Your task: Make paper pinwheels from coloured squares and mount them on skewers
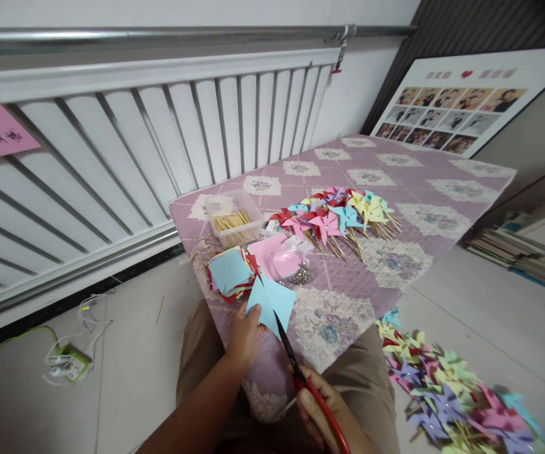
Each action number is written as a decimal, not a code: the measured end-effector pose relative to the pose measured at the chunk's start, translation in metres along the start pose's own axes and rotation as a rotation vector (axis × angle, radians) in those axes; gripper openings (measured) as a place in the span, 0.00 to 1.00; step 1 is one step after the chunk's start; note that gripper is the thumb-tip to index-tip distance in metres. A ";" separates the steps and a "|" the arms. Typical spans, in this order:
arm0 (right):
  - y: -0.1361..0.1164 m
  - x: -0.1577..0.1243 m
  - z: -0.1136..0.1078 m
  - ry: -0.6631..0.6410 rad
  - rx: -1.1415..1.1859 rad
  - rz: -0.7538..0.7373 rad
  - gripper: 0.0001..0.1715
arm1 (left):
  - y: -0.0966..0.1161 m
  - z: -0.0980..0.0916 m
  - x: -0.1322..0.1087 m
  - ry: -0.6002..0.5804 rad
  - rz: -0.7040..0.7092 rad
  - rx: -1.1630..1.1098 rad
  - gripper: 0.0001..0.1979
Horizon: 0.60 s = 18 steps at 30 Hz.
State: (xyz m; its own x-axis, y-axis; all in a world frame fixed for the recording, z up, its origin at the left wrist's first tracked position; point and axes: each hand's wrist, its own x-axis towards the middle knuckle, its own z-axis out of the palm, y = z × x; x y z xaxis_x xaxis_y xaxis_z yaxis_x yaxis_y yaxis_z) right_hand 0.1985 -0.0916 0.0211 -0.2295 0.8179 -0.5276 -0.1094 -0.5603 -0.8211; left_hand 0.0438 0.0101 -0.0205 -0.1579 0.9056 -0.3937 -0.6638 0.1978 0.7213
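My left hand [246, 334] pinches a light blue paper square [277, 296] by its near left edge, above the table's front corner. A slit runs into the sheet from its far left corner. Scissors [296, 362] with red handles and dark blades are gripped in my right hand [322, 400]; the blade tips lie at the sheet's near edge. Just beyond my left hand is a stack of coloured paper squares [229, 271] with a blue one on top. A clear round dish [301, 274] holding small metal pieces stands beyond the sheet, near some pink paper [267, 252].
A clear plastic box [237, 236] of thin wooden sticks stands at the back left. Finished paper pinwheels [334, 217] lie heaped on the flowered tablecloth [395, 189], and more pinwheels [447, 384] are on the floor at right. A green power strip [71, 364] lies on the left floor.
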 end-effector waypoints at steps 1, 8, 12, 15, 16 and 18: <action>0.000 0.000 0.000 0.001 -0.005 -0.005 0.32 | 0.000 0.000 0.000 0.001 0.001 0.002 0.12; 0.007 0.007 -0.006 -0.066 -0.056 0.031 0.41 | 0.000 -0.001 0.000 -0.010 -0.002 -0.014 0.14; 0.010 0.006 -0.007 -0.067 -0.055 0.018 0.41 | -0.002 -0.003 0.002 -0.017 0.004 0.009 0.14; 0.010 0.005 -0.006 -0.080 -0.057 0.013 0.43 | -0.004 -0.005 0.002 -0.009 0.003 0.029 0.14; 0.009 0.004 -0.006 -0.084 -0.057 0.011 0.42 | -0.004 -0.005 0.002 -0.003 0.001 0.032 0.14; 0.008 0.003 -0.006 -0.098 -0.050 0.001 0.41 | -0.004 -0.005 0.002 0.010 -0.008 0.034 0.14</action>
State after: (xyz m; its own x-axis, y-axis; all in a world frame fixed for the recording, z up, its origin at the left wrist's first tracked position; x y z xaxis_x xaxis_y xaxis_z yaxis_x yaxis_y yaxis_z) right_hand 0.2029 -0.0930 0.0116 -0.3233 0.7991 -0.5069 -0.0612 -0.5522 -0.8314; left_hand 0.0421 0.0094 -0.0268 -0.1600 0.9004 -0.4045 -0.6395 0.2176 0.7374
